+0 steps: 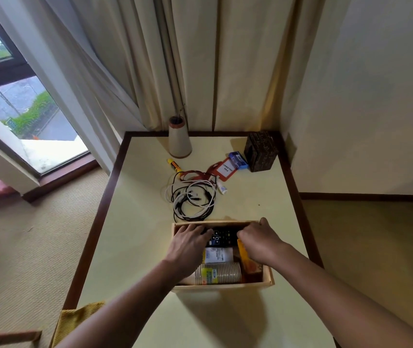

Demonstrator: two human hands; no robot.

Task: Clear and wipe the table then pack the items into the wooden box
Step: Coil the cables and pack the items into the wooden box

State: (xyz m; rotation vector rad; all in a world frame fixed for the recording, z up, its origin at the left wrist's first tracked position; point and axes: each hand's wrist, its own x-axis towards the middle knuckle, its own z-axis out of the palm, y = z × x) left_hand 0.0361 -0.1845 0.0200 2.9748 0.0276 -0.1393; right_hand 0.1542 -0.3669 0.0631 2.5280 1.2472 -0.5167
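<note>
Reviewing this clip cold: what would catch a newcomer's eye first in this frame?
First, both hands: the left hand and right hand reach into the wooden box at the table's near middle, over a black remote and a stack of paper cups. Next, the tangle of black and white cables just beyond the box. Behind it lie a red badge holder and a dark box at the far right corner.

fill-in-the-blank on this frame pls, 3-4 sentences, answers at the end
1. Both hands, the left hand and the right hand, reach into the wooden ____.
2. The black remote lies ____ the two hands.
3. The tangled cables rest on the table, ____ the box.
4. The stack of paper cups lies on its ____.

Missing words: box; between; outside; side
</note>
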